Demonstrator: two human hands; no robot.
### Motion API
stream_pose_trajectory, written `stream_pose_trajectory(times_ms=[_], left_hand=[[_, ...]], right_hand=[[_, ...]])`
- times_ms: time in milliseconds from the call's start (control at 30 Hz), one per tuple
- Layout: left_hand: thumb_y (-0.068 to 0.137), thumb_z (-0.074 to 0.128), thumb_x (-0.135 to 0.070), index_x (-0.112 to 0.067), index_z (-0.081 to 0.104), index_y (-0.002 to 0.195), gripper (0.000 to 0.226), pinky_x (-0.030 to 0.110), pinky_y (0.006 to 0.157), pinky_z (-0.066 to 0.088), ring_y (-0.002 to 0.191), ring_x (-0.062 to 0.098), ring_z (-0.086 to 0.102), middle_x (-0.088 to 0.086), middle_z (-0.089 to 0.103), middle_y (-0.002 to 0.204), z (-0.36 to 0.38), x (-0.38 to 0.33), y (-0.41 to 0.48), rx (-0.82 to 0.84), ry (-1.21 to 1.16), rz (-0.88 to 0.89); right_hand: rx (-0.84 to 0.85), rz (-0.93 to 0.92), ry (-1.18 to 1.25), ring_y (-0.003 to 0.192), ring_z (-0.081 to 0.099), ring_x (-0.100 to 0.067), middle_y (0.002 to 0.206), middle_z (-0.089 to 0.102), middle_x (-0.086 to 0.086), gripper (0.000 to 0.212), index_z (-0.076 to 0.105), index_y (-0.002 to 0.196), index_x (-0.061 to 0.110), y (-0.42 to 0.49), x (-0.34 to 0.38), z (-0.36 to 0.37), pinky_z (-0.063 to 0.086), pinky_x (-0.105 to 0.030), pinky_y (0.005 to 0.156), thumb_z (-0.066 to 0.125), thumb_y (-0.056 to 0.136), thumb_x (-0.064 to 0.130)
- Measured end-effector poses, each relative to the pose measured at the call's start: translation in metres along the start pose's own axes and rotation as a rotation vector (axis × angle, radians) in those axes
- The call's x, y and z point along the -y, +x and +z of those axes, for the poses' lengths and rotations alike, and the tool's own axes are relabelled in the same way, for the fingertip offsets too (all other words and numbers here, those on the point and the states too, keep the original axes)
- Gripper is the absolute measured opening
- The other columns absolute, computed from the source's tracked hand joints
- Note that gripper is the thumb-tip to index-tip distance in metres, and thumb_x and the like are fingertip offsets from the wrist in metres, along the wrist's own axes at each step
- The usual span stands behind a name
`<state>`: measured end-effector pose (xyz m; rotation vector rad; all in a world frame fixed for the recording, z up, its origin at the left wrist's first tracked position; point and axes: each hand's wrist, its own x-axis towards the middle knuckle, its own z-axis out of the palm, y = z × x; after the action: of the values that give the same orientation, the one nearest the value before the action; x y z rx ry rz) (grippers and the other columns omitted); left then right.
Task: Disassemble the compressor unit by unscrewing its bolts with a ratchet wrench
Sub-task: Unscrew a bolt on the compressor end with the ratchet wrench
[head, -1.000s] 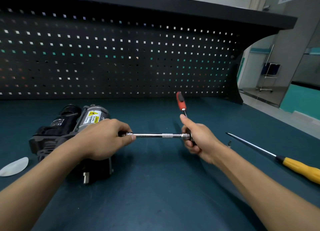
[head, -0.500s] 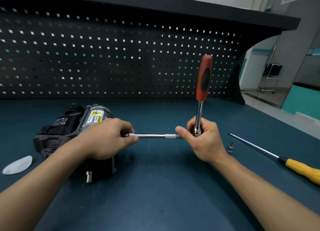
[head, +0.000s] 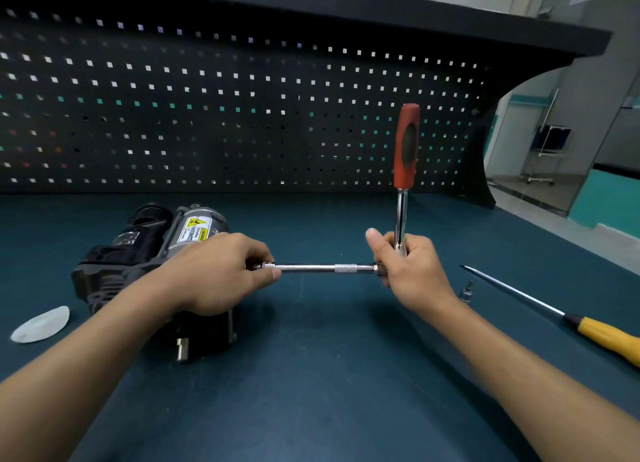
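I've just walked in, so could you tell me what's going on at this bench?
A person grips the ratchet wrench at its head with the right hand, red handle upright. The left hand pinches the far end of its extension bar, in front of the compressor unit. A yellow-handled screwdriver and a small bit lie to the right.

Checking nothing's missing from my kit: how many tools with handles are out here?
2. The ratchet wrench stands upright in the right hand; the yellow-handled screwdriver lies on the bench to its right. Others may lie out of view.
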<state>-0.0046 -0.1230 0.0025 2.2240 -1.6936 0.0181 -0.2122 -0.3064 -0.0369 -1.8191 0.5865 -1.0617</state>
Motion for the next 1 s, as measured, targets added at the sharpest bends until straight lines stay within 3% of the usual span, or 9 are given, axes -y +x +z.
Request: stream_pose_trajectory(times_ms=[133, 300, 500, 633, 800, 900, 1000], left_hand=[[0.092, 0.053, -0.057, -0.036, 0.062, 0.081, 0.025, 0.025, 0.059, 0.037, 0.067, 0.0, 0.055, -0.035, 0.057, 0.069, 0.0, 0.0, 0.001, 0.005, -0.002, 0.004], [0.092, 0.054, -0.057, -0.036, 0.063, 0.08, 0.026, 0.024, 0.058, 0.035, 0.063, -0.003, 0.053, -0.035, 0.056, 0.067, 0.001, 0.001, 0.001, 0.002, -0.02, 0.015], [0.091, 0.055, -0.058, -0.037, 0.066, 0.083, 0.025, 0.021, 0.057, 0.034, 0.066, -0.005, 0.055, -0.039, 0.055, 0.069, 0.002, 0.002, 0.002, -0.004, -0.002, 0.001], [0.09, 0.056, -0.059, -0.037, 0.067, 0.084, 0.025, 0.024, 0.061, 0.04, 0.071, -0.001, 0.057, -0.029, 0.06, 0.068, 0.002, 0.002, 0.001, -0.019, 0.004, -0.007], [0.089, 0.057, -0.058, -0.036, 0.064, 0.085, 0.023, 0.026, 0.064, 0.042, 0.073, -0.003, 0.057, -0.02, 0.062, 0.073, 0.002, 0.0, 0.0, -0.037, 0.001, -0.007], [0.089, 0.058, -0.057, -0.035, 0.061, 0.084, 0.023, 0.022, 0.06, 0.038, 0.071, -0.005, 0.054, -0.02, 0.061, 0.072, 0.003, 0.0, 0.0, -0.049, 0.005, -0.01], [0.089, 0.059, -0.057, -0.036, 0.06, 0.083, 0.022, 0.025, 0.062, 0.039, 0.071, -0.004, 0.055, -0.02, 0.061, 0.072, 0.002, -0.001, -0.001, -0.045, -0.006, -0.019]], right_hand=[[0.027, 0.23, -0.033, 0.04, 0.042, -0.013, 0.045, 0.046, 0.001, 0.053, 0.056, 0.06, 0.015, 0.002, 0.007, 0.0, 0.032, -0.02, 0.039, 0.056, 0.096, 0.055], [0.092, 0.515, 0.114, 0.035, 0.028, -0.014, 0.045, 0.043, -0.004, 0.055, 0.059, 0.067, 0.016, 0.003, 0.01, -0.003, 0.021, -0.019, 0.034, 0.051, 0.093, 0.063], [0.132, 0.564, 0.048, 0.039, 0.03, -0.015, 0.047, 0.044, -0.002, 0.052, 0.055, 0.078, 0.013, 0.003, 0.0, -0.002, 0.02, -0.021, 0.036, 0.054, 0.092, 0.063], [0.133, 0.457, -0.004, 0.04, 0.038, -0.014, 0.049, 0.046, 0.002, 0.049, 0.053, 0.072, 0.015, 0.001, -0.004, -0.001, 0.027, -0.022, 0.037, 0.062, 0.088, 0.061], [0.074, 0.076, -0.105, 0.048, 0.049, -0.015, 0.05, 0.05, 0.006, 0.049, 0.048, 0.058, 0.017, -0.003, -0.008, -0.006, 0.042, -0.026, 0.049, 0.076, 0.084, 0.049], [0.009, -0.11, -0.185, 0.05, 0.044, -0.013, 0.052, 0.048, 0.005, 0.045, 0.054, 0.064, 0.012, -0.005, -0.014, -0.008, 0.04, -0.027, 0.051, 0.081, 0.08, 0.045], [-0.028, -0.216, -0.209, 0.046, 0.038, -0.008, 0.049, 0.044, 0.009, 0.049, 0.054, 0.064, 0.014, -0.005, -0.016, -0.007, 0.033, -0.021, 0.047, 0.077, 0.074, 0.057]])
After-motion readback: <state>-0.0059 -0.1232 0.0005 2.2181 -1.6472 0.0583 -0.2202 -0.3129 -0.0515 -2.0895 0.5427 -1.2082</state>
